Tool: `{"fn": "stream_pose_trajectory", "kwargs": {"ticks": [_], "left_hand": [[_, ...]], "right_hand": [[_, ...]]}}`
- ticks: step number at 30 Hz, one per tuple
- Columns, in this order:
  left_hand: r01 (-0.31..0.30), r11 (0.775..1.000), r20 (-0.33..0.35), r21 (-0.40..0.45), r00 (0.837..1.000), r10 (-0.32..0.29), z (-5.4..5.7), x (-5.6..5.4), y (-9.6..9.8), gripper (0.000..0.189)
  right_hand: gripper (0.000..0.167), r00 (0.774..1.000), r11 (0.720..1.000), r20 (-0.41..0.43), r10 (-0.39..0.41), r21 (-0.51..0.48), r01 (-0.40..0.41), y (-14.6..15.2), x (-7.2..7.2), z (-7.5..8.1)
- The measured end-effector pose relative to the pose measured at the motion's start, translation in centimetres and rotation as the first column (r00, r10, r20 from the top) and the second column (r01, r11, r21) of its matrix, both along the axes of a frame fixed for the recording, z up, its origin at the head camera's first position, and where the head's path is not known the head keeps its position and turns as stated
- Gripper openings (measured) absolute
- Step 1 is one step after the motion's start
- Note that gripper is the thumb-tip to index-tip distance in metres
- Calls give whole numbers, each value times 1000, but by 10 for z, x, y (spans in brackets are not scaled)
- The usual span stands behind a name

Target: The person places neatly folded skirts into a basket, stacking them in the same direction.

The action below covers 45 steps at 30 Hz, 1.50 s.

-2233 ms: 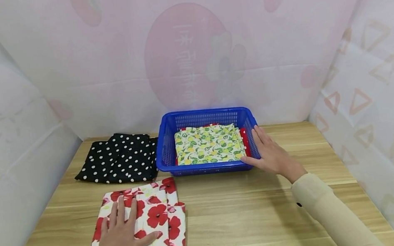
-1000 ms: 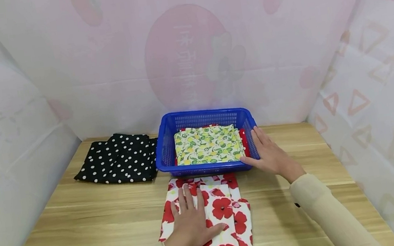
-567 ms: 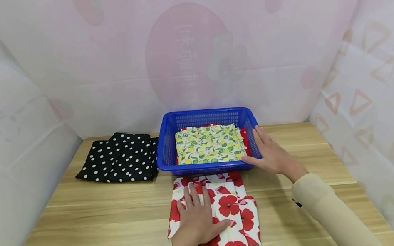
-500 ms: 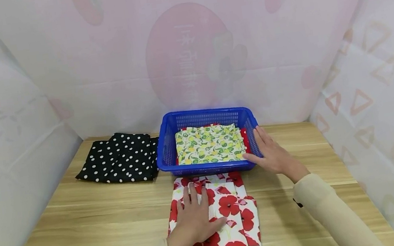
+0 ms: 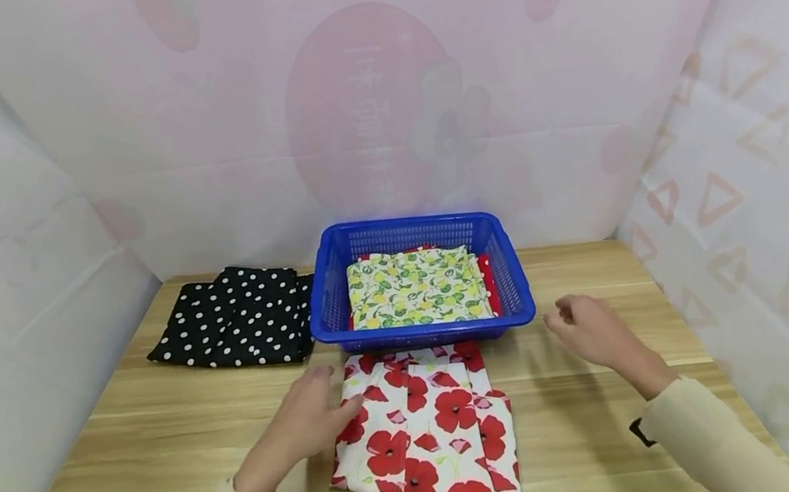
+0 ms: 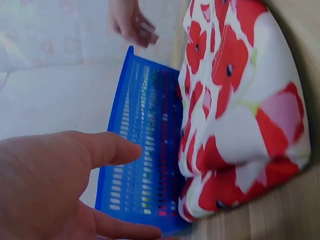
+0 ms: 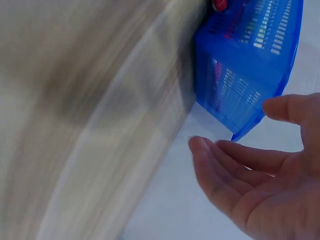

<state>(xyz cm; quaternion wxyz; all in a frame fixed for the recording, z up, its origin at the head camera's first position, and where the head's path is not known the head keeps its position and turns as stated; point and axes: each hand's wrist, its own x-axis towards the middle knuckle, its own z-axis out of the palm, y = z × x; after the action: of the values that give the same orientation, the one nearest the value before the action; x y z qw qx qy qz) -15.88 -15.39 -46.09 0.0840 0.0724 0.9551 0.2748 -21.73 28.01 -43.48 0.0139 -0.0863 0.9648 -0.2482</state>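
A folded white cloth with red poppies [image 5: 426, 443] lies flat on the wooden table, just in front of a blue plastic basket [image 5: 444, 328]. My left hand [image 5: 305, 418] is at the cloth's left edge, thumb toward the fabric; whether it touches cannot be told. In the left wrist view the thumb and fingers are spread and hold nothing. To the right of the basket hovers my right hand [image 5: 596, 335], fingers loosely bent and nothing held, apart from the basket in the right wrist view. Inside the basket, a lemon-print cloth [image 5: 416, 289] lies over a red dotted cloth [image 5: 489, 283].
Left of the basket lies a folded black cloth with white dots [image 5: 245, 317], close against its side. A pale printed backdrop [image 5: 221, 195] rises behind the table [image 5: 170, 479], with similar walls at left and right.
Pressed under my left hand, the poppy cloth slid right to in front of the basket. Since then the left hand has moved off leftward, and the right hand has left the basket's right rim.
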Motion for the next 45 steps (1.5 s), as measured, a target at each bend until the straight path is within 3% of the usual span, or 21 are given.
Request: {"fn": "stream_pose_trajectory", "kwargs": {"ticks": [5,10,15,19,25,28,32,35,39,45], "left_hand": [[-54,997,96,46,994,50,-5,-6,-15,65],[-88,989,146,121,987,70,-11,-6,-17,56],[-112,983,178,144,980,86,-10,-5,-16,53],[-135,976,226,169,970,95,-9,-5,-16,52],[-168,960,287,225,953,100,-12,-5,-13,45],[-182,951,319,252,943,96,-14,-5,-12,36],[-185,939,353,291,933,74,-18,-4,-11,24],[-166,931,366,326,930,38,-20,-3,-10,21],[-132,915,382,381,924,-26,-23,1,-8,20],[-96,881,407,463,906,-115,-28,6,-3,21]], "right_hand": [[48,988,999,153,20,-47,-12,-5,22,-9],[39,950,994,313,17,-109,18,-29,42,-18],[36,912,985,410,21,-166,52,-50,57,-24],[35,887,965,459,49,-250,76,-56,62,-28],[36,820,902,562,111,-404,154,-59,61,-36],[36,800,885,586,126,-431,177,-59,59,-40],[30,805,900,583,109,-402,170,-60,58,-45],[27,826,924,557,91,-355,138,-64,57,-47],[35,861,952,503,81,-296,83,-72,55,-47],[32,882,958,462,91,-281,48,-82,57,-50]]}}
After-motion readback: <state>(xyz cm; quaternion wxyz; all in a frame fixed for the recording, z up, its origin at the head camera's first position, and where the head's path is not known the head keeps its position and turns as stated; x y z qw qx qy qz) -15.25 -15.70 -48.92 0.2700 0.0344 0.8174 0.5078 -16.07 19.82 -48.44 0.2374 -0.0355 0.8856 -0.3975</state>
